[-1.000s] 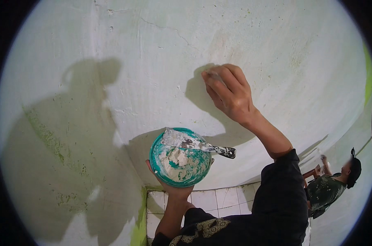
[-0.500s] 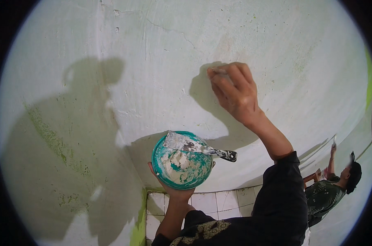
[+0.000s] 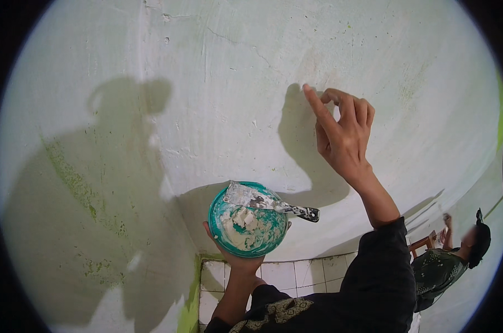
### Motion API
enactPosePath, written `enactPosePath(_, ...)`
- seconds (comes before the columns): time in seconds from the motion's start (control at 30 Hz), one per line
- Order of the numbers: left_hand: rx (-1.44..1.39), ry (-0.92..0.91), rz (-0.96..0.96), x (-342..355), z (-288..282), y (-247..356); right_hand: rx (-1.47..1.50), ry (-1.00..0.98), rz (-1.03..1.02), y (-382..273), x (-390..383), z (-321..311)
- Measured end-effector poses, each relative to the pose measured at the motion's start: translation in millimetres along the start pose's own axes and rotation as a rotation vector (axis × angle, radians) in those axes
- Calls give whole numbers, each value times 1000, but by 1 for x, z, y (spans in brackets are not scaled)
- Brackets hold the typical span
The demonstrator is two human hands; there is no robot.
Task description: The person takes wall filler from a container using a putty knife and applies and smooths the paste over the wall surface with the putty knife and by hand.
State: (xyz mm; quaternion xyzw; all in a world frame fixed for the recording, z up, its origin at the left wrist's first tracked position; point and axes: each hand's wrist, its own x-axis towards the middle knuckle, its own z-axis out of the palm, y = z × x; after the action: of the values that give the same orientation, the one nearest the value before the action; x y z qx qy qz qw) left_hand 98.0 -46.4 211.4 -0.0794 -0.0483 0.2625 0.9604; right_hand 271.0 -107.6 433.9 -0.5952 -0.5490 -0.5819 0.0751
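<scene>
A round teal bowl rests on my left hand, whose fingers curl round its underside and sides. White putty lies inside the bowl in lumps and smears. Across the bowl's far rim lies a putty knife, its blade coated white and its spotted dark handle sticking out to the right. My right hand is raised in front of the wall with nothing in it. Its index finger points up and away from the other bent fingers; whether the fingertip touches the wall I cannot tell.
The pale wall has cracks, pits and green patches, and meets another wall at a corner on the left. White floor tiles show below. To the right another person works at the wall, beside a brown wooden piece of furniture.
My right hand has shifted a little right, and its bunched fingers have loosened, with the index finger now stretched out. The other person's raised hand has come down somewhat. My left hand still holds the bowl.
</scene>
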Motion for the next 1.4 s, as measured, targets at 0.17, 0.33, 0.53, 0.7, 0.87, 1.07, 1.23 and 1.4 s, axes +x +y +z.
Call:
enactPosePath(0.17,61,19,-12,3,5,-4,-67,-95,-3,-1,5,8)
enactPosePath(0.33,10,7,-11,2,0,-1,-107,-140,4,-11,11,3)
enactPosePath(0.53,50,-21,16,3,3,-3,-89,-252,-144,-28,5,12)
enactPosePath(0.7,34,-36,18,1,5,-3,55,-247,-70,-22,3,8)
enactPosePath(0.87,57,60,43,0,1,-3,5,-222,15,-12,16,8)
enactPosePath(1.07,117,41,34,3,5,-4,70,-255,-17,-10,-2,-6)
enactPosePath(1.23,54,-27,4,3,6,-3,337,-124,44,-6,-10,-34)
enactPosePath(1.4,48,6,18,2,3,-1,330,171,113,23,31,-36)
